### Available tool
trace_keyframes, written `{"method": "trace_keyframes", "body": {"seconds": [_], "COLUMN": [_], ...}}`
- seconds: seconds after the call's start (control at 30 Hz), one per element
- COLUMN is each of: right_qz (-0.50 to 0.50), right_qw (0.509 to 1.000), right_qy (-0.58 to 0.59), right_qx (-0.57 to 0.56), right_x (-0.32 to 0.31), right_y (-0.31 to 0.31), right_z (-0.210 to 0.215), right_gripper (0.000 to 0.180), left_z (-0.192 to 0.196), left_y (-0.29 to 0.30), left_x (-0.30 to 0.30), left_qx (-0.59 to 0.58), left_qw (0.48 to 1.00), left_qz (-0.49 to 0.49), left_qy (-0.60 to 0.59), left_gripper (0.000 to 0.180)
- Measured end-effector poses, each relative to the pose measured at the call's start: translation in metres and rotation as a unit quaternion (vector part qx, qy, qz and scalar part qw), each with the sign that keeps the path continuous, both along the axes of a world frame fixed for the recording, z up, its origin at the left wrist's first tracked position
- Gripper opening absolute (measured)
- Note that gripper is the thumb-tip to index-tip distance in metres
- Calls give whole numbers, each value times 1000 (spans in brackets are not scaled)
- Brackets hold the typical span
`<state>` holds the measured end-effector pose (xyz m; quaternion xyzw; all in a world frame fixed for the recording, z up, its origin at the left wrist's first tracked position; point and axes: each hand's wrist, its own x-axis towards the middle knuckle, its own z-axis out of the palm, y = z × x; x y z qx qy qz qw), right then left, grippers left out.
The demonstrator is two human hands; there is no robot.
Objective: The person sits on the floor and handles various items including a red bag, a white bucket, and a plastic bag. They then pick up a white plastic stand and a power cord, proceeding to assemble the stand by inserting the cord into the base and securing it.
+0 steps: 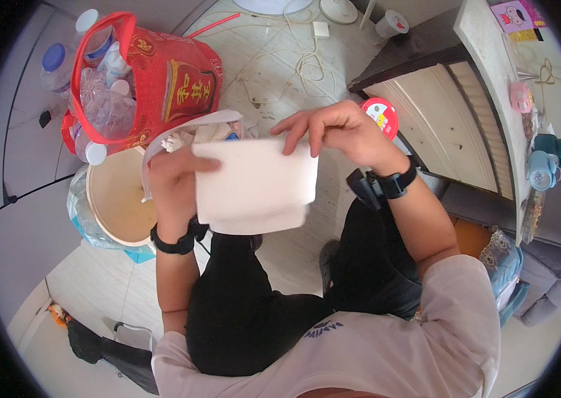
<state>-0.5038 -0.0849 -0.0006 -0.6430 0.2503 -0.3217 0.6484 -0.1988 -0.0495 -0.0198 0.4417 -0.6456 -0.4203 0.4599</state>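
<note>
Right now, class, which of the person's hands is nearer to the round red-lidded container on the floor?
Right. The right hand pinches the white paper sheet's top edge just left of the round red-lidded container; the left hand grips the sheet's far side, well away.

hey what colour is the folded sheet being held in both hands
The folded sheet is plain white with no pattern, seen best in the head view, between the left hand and right hand.

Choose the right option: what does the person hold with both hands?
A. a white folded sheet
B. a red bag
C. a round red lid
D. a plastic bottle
A: the left hand and the right hand both grip the edges of the white folded sheet, above the person's lap.
</note>
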Motion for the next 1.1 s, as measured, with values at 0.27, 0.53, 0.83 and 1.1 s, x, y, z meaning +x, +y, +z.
{"method": "trace_keyframes", "body": {"seconds": [0.27, 0.53, 0.83, 1.1], "right_qz": [109, 140, 79, -13], "right_qw": [977, 953, 956, 976], "right_qy": [162, 139, 95, 191], "right_qx": [81, 230, 265, 107], "right_x": [38, 50, 64, 61], "right_y": [39, 58, 67, 56], "right_z": [13, 3, 5, -1], "right_gripper": [46, 58, 51, 40], "left_z": [26, 27, 19, 24], "left_y": [4, 9, 21, 6], "left_x": [-35, -24, -26, -13], "left_qx": [-184, -211, -128, -10], "left_qw": [940, 942, 968, 981], "left_qz": [-263, -253, -213, -176], "left_qy": [-115, -57, -32, -80], "left_gripper": [19, 20, 14, 19]}}
